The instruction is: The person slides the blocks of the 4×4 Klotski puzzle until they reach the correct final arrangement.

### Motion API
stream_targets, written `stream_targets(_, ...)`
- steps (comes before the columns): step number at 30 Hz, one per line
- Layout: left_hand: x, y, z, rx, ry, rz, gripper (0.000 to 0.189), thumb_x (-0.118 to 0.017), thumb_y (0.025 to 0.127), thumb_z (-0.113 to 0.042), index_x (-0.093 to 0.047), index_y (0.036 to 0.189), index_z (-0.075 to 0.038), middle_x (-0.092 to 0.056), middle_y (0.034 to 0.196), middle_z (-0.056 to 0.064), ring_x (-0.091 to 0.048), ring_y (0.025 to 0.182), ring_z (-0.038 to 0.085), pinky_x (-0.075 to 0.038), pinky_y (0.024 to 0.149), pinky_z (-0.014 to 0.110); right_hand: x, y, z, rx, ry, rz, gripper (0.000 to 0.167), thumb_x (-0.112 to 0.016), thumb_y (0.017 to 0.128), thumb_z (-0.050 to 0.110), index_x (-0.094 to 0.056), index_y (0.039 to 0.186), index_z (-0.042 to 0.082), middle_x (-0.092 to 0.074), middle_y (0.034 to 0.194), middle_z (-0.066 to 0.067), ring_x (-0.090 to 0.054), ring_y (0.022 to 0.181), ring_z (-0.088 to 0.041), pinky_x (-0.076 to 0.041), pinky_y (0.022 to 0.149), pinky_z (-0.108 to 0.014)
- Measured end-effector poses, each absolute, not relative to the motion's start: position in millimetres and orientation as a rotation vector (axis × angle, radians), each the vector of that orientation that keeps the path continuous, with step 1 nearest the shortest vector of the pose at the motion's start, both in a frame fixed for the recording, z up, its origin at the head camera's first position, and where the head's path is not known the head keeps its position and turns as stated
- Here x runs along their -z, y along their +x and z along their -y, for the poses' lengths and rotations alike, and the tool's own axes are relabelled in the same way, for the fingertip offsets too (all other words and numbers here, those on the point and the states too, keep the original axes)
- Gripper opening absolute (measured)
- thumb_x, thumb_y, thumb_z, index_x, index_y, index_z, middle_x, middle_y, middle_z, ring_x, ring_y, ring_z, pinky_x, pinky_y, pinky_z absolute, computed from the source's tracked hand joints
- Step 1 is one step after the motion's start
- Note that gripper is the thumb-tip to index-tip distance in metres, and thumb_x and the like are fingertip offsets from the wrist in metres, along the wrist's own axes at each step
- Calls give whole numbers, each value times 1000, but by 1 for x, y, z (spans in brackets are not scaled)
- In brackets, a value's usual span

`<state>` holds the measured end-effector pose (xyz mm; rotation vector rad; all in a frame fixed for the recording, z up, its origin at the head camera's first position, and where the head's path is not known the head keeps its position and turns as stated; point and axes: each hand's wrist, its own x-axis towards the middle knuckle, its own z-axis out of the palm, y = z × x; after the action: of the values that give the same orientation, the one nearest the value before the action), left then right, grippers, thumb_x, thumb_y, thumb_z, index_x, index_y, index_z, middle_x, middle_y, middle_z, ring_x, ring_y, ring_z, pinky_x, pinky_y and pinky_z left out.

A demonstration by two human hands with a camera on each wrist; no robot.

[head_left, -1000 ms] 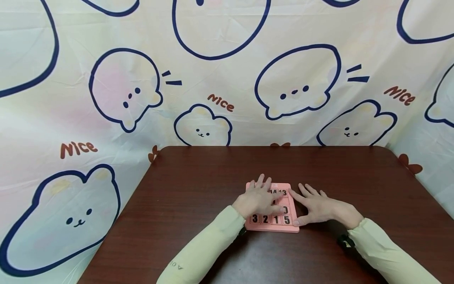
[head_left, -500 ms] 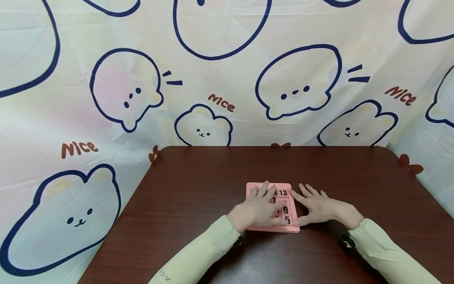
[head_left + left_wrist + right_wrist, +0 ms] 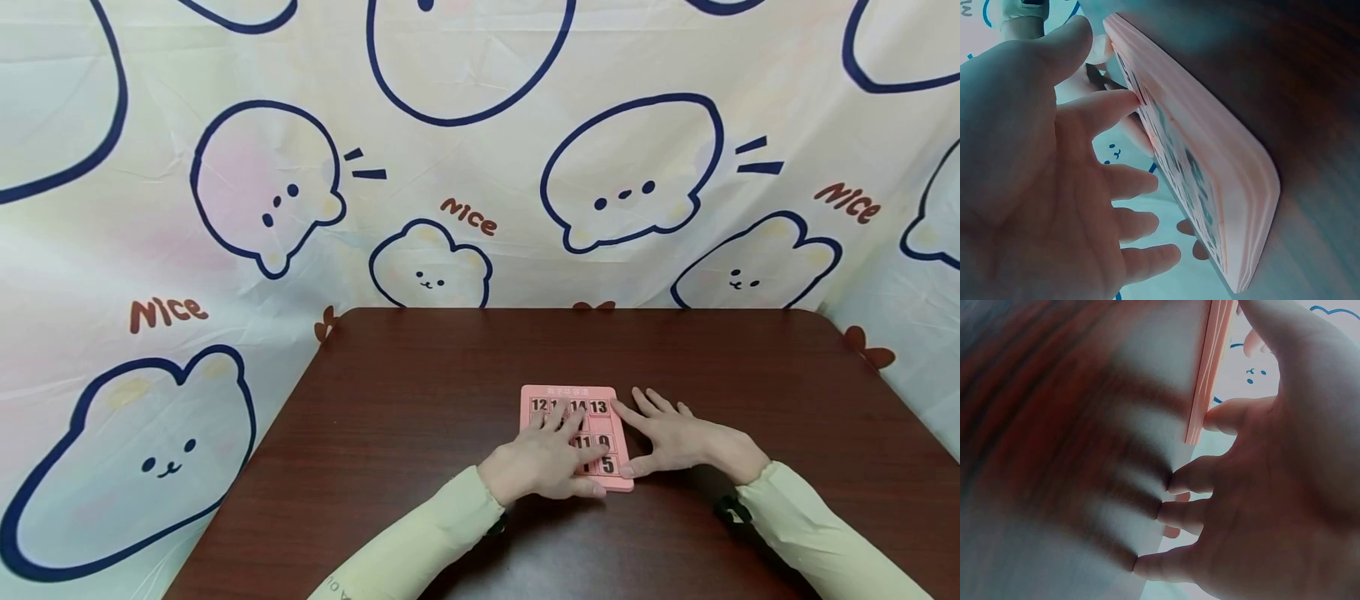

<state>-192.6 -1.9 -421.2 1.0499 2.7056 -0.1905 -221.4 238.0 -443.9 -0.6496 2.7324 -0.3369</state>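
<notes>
A pink number sliding puzzle lies flat on the table, black digits printed on its tiles. My left hand is spread over its lower left part, hiding several tiles. In the left wrist view, the index finger reaches the tile face while the other fingers stand off it. The left thumb extends past the puzzle's near edge. My right hand stays at the puzzle's right side, thumb and index fingertip at that edge. Seen from the right wrist, its other fingertips rest on the tabletop beside the puzzle frame.
The dark brown wooden table extends around the puzzle on all sides. Behind it hangs a pale curtain with cartoon bears outlined in blue. Dark wrist straps show at the sleeves.
My left hand has drawn back toward the near left, uncovering the puzzle's top row. The 9 tile now shows in the right column where a 0 digit showed earlier. My right hand keeps its place.
</notes>
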Motion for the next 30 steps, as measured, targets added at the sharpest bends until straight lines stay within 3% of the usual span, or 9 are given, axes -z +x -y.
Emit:
stream_targets(21,423,-225,-5,136,930,-2699,61,-39,92,-71,-31,149,-50,-14,166,3,0,155,30,-18,122,50,443,-221,-236,342,-636,-2718,110,-63,75,76,-24,156,13,-17,158,-34,-13,145,-56,-16,102,-81)
stream_targets(30,418,-201,-3,182,1110,-2701,62,-35,92,-73,-31,149,-48,-15,166,5,-6,154,32,-18,122,52,444,-222,-238,341,-639,-2724,111,-62,74,77,-24,157,13,-17,158,-34,-13,145,-55,-17,102,-80)
